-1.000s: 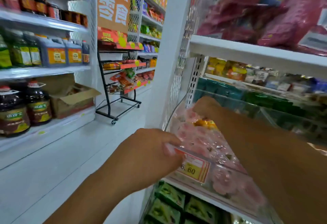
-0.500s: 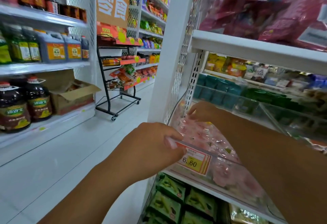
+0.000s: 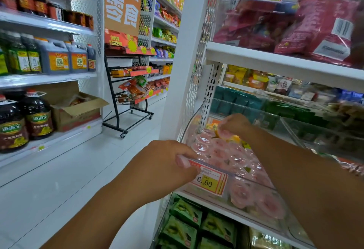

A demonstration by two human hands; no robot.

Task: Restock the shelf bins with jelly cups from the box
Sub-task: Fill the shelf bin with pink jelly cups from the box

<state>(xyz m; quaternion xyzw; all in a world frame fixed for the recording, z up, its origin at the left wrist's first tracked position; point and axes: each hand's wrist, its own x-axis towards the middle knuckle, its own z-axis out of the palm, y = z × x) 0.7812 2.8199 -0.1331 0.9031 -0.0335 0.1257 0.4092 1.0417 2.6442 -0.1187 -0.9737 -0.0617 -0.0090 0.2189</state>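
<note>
The pink jelly cup sits in the right grip, a bare hand whose fingers curl round it at the far end of the clear bin. The cup is squat and round, and blur hides any clear long axis. Its pink face looks out to the left and toward the camera. It pokes from the thumb side of the hand, just above the heap, and I cannot tell whether it touches the cups beneath.

The heap of jelly cups fills the bin from front to back. Most are pink and lie with their sealed tops up. Those against the front wall are tipped so that their round faces show through the plastic. A yellow cup lies under the right wrist.

The left grip clasps the bin's near left corner, thumb laid along the top of the front rim and fingers folded round the wall, right beside the price tag reading 6.60.

The bin stands on a white shelf unit, with green packets on the shelf below and red bags on the one above. Across the aisle, oil bottles stand beside an open cardboard box, and a black wire rack stands further along.
</note>
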